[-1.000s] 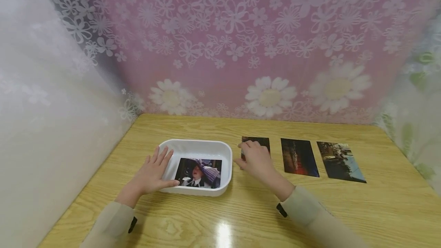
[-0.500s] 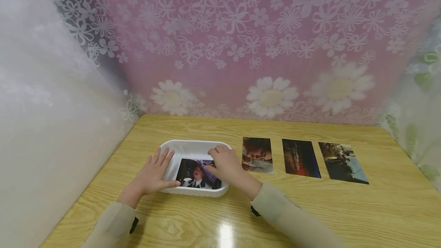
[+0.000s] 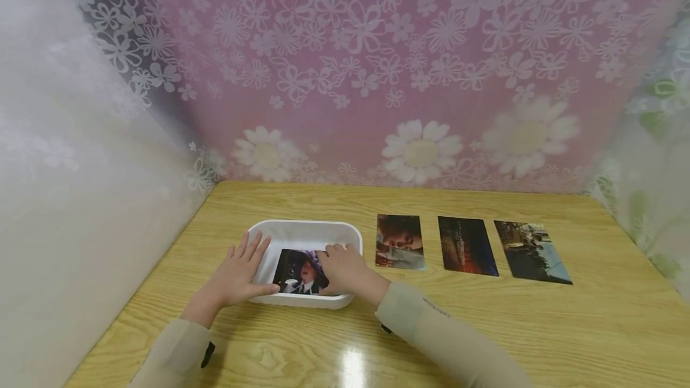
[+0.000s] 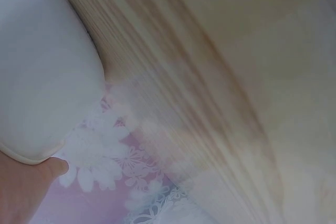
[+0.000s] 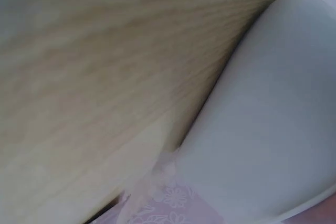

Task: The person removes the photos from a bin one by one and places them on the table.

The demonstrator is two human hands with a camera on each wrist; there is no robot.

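The left hand (image 3: pixel 239 271) is resting, fingers apart, on the left rim of the white tray (image 3: pixel 307 231), likely steadying it; inside, the portrait photo (image 3: pixel 296 272) is lying partly under the right hand (image 3: pixel 345 269), whose grip I cannot tell; three photos (image 3: pixel 400 241) are lying spaced along the counter (image 3: pixel 458 328), presumably avoiding overlap.

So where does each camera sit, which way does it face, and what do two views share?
Head: on the head, facing forward and down at tray, photos and table; left hand, right hand and both sleeves show.
Left wrist: on that wrist, facing the tray's outside; part of the left hand shows.
Right wrist: on that wrist, facing the tray's outside; a sliver of hand shows.
Both wrist views share tray, table and floral backdrop.
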